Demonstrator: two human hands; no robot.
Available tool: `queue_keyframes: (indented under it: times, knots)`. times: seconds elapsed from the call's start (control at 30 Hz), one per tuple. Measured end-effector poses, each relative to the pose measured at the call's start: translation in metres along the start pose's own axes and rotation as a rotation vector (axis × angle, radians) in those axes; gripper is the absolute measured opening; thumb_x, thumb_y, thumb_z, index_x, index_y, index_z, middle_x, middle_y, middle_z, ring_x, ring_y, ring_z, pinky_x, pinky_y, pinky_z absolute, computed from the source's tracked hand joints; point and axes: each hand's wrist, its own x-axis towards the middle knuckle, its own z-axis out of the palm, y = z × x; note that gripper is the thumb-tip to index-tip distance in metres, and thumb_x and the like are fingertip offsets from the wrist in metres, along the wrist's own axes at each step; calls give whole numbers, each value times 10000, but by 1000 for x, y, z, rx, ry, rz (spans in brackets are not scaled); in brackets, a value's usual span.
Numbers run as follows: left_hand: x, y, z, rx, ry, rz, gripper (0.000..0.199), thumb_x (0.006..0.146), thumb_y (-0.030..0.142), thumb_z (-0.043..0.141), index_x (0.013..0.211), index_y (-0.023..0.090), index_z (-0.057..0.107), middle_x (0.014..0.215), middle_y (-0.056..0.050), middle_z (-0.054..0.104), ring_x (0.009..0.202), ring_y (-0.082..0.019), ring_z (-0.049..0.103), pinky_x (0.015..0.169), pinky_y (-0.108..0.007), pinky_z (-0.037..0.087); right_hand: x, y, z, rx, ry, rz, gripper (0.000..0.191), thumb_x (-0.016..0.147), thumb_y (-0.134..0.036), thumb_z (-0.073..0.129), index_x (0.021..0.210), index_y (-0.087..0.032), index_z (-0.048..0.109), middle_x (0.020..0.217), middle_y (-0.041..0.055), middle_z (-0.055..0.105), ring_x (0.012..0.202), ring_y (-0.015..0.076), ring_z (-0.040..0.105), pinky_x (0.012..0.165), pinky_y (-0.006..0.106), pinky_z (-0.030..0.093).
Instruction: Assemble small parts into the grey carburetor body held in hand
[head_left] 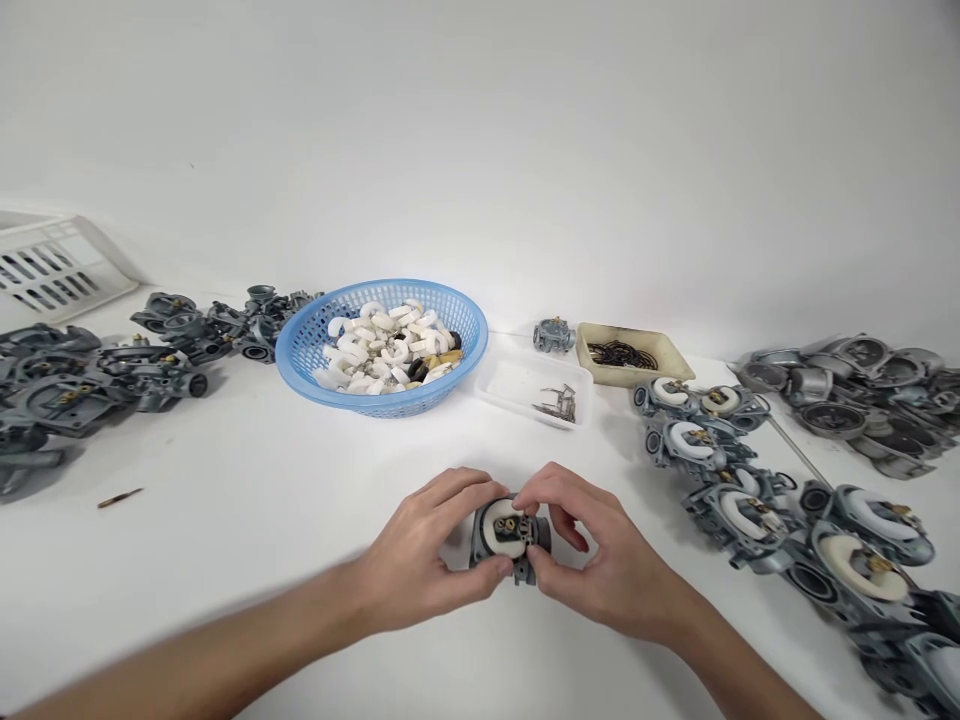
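A grey metal carburetor body [544, 537] rests on the white table in front of me, its open bowl side facing up. Inside it lies a white C-shaped float [492, 532], with brass jets showing in its middle. My left hand [427, 550] grips the body from the left, index finger at the far rim and thumb at the near rim. On the other side, my right hand [607, 555] closes its thumb and index finger around the float's hinge end. Whether a small pin sits between those fingertips is hidden.
A blue basket [382, 402] holds white, black and yellowish floats. Beside it stand a clear tray [510, 385] of thin metal pins and a cream tray [660, 345] of dark rings. Carburetors [67, 400] lie left; float-fitted ones [750, 515] and metal bowls [862, 400] lie right.
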Motion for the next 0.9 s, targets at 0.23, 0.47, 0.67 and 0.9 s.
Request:
queue_keyframes:
  times: [0.23, 0.47, 0.67, 0.9]
  knots:
    - [-1, 0, 2, -8, 26, 44, 394, 884, 250, 704, 1262, 212, 601, 1205, -93, 643, 1082, -232, 643, 922, -352, 555, 1, -1, -1, -3, 1, -1, 472, 792, -11, 578, 1159, -309, 584, 983, -26, 582, 643, 110, 409, 577, 261, 390]
    - [-2, 0, 1, 7, 27, 61, 397, 887, 226, 695, 1271, 210, 597, 1201, -89, 636, 1086, -220, 639, 935, -326, 547, 2, -4, -2, -4, -14, 30, 474, 799, -19, 583, 1172, -310, 587, 966, -30, 573, 669, 112, 432, 580, 255, 390]
    - [-2, 0, 1, 9, 19, 61, 407, 899, 235, 693, 1289, 212, 581, 1202, -87, 640, 1085, -217, 637, 930, -324, 545, 2, -5, -2, -11, -37, 43, 531, 777, -21, 598, 1214, -322, 571, 973, -35, 562, 666, 111, 416, 596, 255, 400]
    - [-2, 0, 1, 4, 22, 65, 428, 895, 231, 695, 1306, 223, 577, 1195, -79, 643, 1062, -208, 644, 922, -315, 546, 1, -4, -2, -14, -26, 50, 515, 794, -33, 600, 1219, -323, 570, 986, -32, 568, 663, 110, 414, 599, 258, 402]
